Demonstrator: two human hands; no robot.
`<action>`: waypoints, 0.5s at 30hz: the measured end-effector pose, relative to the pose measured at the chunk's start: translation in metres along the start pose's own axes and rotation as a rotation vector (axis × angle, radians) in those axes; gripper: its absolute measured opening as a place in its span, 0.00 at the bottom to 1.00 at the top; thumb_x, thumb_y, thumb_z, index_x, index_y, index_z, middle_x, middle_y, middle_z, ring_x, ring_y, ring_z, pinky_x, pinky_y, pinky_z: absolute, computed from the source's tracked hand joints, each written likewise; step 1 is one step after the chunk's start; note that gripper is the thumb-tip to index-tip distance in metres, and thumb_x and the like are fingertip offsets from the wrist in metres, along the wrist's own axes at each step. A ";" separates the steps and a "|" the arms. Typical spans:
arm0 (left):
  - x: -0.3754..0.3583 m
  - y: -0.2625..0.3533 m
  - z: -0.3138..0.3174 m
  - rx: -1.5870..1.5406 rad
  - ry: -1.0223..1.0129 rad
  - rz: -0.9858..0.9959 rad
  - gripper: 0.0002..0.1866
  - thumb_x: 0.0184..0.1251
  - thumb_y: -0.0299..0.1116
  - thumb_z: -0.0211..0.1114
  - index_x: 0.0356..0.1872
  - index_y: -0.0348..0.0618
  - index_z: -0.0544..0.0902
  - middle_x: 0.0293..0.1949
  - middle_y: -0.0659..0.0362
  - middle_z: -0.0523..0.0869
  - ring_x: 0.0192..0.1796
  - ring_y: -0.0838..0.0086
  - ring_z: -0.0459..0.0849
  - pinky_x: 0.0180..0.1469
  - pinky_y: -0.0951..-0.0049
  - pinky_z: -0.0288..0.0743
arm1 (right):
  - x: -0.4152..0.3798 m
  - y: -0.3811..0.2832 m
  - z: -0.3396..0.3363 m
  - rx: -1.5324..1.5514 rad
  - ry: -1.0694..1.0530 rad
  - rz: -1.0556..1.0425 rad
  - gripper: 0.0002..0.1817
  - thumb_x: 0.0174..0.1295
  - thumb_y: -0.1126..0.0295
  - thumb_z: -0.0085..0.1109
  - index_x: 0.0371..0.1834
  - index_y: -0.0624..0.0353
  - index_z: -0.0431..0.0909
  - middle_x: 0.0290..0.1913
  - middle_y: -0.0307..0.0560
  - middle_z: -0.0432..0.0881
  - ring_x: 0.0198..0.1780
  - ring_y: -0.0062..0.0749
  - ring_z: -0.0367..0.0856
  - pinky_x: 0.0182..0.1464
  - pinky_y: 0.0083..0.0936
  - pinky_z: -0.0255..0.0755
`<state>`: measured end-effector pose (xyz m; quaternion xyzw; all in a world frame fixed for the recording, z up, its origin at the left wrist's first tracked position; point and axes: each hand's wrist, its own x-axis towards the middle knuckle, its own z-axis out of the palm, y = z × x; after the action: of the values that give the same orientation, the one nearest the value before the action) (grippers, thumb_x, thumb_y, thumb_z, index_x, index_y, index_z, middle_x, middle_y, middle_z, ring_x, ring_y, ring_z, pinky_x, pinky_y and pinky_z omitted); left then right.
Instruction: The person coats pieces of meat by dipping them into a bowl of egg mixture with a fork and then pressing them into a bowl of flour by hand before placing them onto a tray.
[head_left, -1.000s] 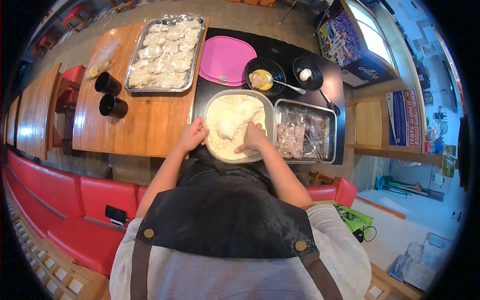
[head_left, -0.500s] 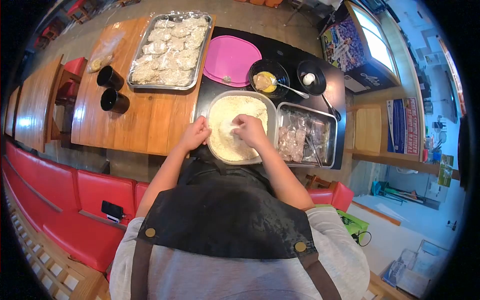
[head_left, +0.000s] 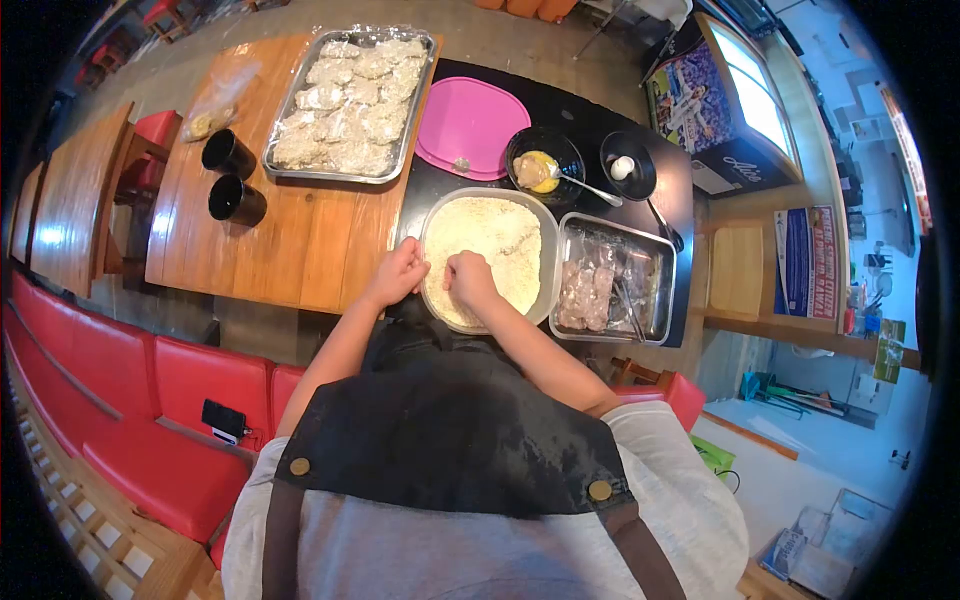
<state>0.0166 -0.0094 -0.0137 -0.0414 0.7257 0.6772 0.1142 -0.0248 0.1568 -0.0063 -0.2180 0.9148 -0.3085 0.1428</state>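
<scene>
- Plainly, the tub (head_left: 549, 262) of pale crumbs (head_left: 490, 225) sat on the black counter (head_left: 560, 108), in front of the person, between the wooden counter (head_left: 300, 230) and a metal tray (head_left: 672, 285)
- The right hand (head_left: 472, 280) was over the crumbs at the tub's near left part, fingers curled in and close together; whether they pinched crumbs or anything else could not be told
- The left hand (head_left: 400, 270) was at the tub's left rim, fingers bent inward and drawn together; the view did not settle whether it gripped the rim or only lay against it
- The crumbs looked dry, light and loose, likely to slip between spread fingers and better gathered in a cupped hand
- The tub was probably stiff enough to steady by its rim, with both opposite sides the sounder hold for its full weight
- Raw meat pieces (head_left: 585, 295) lay in the metal tray beside tongs (head_left: 630, 305); they seemed soft, damp and slippery, best taken around the thick middle
- Beyond the tub were a pink lid (head_left: 475, 120), a black bowl (head_left: 565, 145) with yellow liquid and a spoon (head_left: 600, 192), and a smaller black bowl (head_left: 640, 165) holding a white, egg-like item (head_left: 622, 168), which looked fragile
</scene>
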 end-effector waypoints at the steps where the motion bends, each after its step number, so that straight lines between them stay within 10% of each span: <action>1: -0.001 0.000 0.001 -0.012 -0.003 -0.017 0.09 0.60 0.30 0.58 0.32 0.40 0.66 0.17 0.62 0.74 0.18 0.81 0.73 0.21 0.79 0.67 | -0.001 0.004 0.000 0.001 0.002 0.006 0.03 0.39 0.78 0.57 0.13 0.62 0.76 0.20 0.54 0.77 0.25 0.43 0.79 0.30 0.32 0.72; 10: -0.001 -0.001 0.001 0.015 -0.007 -0.028 0.09 0.60 0.31 0.57 0.31 0.40 0.66 0.17 0.63 0.73 0.17 0.81 0.73 0.20 0.79 0.66 | -0.014 0.034 -0.028 0.172 -0.110 0.009 0.10 0.38 0.71 0.68 0.16 0.62 0.75 0.21 0.48 0.77 0.26 0.36 0.77 0.31 0.29 0.71; 15: -0.003 -0.003 -0.001 -0.018 -0.019 -0.031 0.10 0.60 0.32 0.58 0.31 0.40 0.66 0.17 0.63 0.74 0.18 0.82 0.73 0.21 0.80 0.66 | -0.035 0.029 -0.069 -0.308 -0.227 0.523 0.45 0.29 0.58 0.78 0.51 0.68 0.67 0.53 0.64 0.69 0.55 0.50 0.69 0.56 0.28 0.67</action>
<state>0.0204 -0.0110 -0.0156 -0.0472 0.7177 0.6823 0.1310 -0.0314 0.2291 0.0334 -0.0276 0.9541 -0.0928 0.2835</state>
